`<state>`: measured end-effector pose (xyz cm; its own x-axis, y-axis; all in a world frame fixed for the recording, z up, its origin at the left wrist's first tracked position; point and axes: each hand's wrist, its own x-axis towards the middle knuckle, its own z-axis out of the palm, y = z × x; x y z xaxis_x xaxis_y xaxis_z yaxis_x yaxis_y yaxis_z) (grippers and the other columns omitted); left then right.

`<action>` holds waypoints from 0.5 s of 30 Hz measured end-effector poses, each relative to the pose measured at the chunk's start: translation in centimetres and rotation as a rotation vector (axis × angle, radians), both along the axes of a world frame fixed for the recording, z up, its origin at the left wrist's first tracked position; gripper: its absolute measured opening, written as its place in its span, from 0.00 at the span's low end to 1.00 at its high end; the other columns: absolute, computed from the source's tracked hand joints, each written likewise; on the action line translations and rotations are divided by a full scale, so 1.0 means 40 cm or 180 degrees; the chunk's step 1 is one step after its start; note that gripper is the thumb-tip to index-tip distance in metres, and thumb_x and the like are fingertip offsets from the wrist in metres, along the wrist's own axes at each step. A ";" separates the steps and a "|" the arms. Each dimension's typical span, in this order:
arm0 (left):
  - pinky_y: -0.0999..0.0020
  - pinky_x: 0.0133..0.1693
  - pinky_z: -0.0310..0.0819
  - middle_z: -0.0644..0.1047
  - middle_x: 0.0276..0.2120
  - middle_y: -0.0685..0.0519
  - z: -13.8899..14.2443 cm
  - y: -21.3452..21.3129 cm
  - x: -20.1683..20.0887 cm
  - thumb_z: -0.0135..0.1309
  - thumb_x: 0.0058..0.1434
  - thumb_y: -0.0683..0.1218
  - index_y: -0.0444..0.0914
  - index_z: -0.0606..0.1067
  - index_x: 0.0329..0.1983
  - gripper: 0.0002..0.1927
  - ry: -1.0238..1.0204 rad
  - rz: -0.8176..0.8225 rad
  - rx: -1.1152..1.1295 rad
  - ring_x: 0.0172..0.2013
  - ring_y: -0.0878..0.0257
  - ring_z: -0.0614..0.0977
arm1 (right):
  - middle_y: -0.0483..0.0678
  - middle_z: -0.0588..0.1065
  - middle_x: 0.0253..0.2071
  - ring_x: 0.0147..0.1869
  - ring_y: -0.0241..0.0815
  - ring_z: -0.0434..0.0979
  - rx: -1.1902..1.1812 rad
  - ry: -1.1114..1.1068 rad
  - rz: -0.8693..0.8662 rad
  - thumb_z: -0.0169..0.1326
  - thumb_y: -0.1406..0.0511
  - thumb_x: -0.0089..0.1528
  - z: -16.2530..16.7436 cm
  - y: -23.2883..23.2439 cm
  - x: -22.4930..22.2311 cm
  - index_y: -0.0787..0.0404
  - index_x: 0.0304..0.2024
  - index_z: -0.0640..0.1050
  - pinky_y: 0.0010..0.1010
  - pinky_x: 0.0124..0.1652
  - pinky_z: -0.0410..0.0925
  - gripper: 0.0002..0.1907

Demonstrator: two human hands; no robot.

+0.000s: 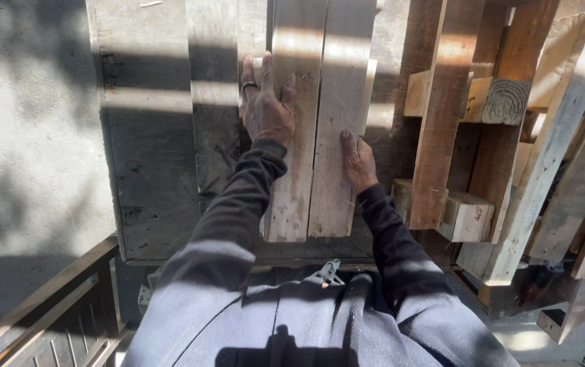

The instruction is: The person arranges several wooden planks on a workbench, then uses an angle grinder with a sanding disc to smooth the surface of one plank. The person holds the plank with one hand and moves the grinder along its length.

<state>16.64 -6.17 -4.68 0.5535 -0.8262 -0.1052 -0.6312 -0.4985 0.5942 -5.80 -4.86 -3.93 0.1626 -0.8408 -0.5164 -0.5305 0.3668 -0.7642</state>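
Two pale, rough-sawn wooden boards point(320, 122) lie side by side, edges touching, on a grey weathered wooden worktop point(150, 156), their near ends stopping short of its front edge.

Left hand point(265, 109): laid flat and open on the left board's outer edge, fingers spread, a dark ring on one finger. It presses down and grips nothing.

Right hand point(358, 162): set against the right board's outer edge, fingers straight, thumb side on the board face. It braces rather than clasps; whether the fingertips hook under the edge cannot be told.

Handling, as a judgement: the boards look stiff and dry, of moderate weight, unlikely to flex or break. The surface is unplaned and splintery, so bare skin is at risk when sliding along the grain. Friction looks good; slipping is unlikely. The soundest hold is across the long edges near mid-length, one hand per side, keeping the pair squeezed together.

To the right, well apart from the hands, stands a stack of dismantled brown wooden pallets point(503, 136). A dark slatted wooden frame point(55, 306) sits at lower left.
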 end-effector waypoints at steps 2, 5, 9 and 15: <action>0.46 0.65 0.64 0.55 0.75 0.42 0.009 0.000 0.000 0.43 0.73 0.66 0.49 0.57 0.77 0.34 0.0048 0.0036 -0.0001 0.73 0.47 0.61 | 0.58 0.79 0.45 0.49 0.46 0.81 -0.0062 -0.0160 0.0026 0.39 0.30 0.62 0.018 0.004 0.007 0.72 0.51 0.76 0.34 0.50 0.72 0.51; 0.48 0.67 0.65 0.57 0.74 0.41 0.033 0.002 -0.006 0.44 0.73 0.67 0.48 0.57 0.77 0.35 -0.0028 0.0062 -0.0322 0.73 0.46 0.62 | 0.59 0.79 0.42 0.46 0.46 0.78 -0.0066 -0.0160 -0.0042 0.41 0.30 0.61 0.044 0.019 0.014 0.74 0.48 0.76 0.36 0.49 0.71 0.51; 0.44 0.67 0.60 0.62 0.71 0.42 0.079 0.012 -0.016 0.46 0.71 0.66 0.49 0.61 0.75 0.33 -0.0056 0.0233 -0.0034 0.71 0.47 0.65 | 0.56 0.75 0.51 0.56 0.43 0.74 -0.0503 -0.0477 0.0036 0.43 0.31 0.65 0.074 0.048 0.025 0.74 0.54 0.74 0.35 0.54 0.67 0.50; 0.46 0.66 0.62 0.66 0.68 0.36 0.124 0.023 -0.017 0.50 0.70 0.63 0.39 0.60 0.75 0.37 0.0331 0.0256 -0.0570 0.67 0.43 0.68 | 0.52 0.77 0.40 0.46 0.40 0.76 -0.0209 -0.0265 -0.0154 0.45 0.35 0.64 0.115 0.063 0.017 0.71 0.46 0.77 0.31 0.48 0.70 0.43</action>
<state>15.96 -5.26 0.30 0.6123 -0.7904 -0.0206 -0.5244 -0.4255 0.7375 -5.11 -2.36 0.67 0.1611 -0.8803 -0.4462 -0.4471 0.3380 -0.8282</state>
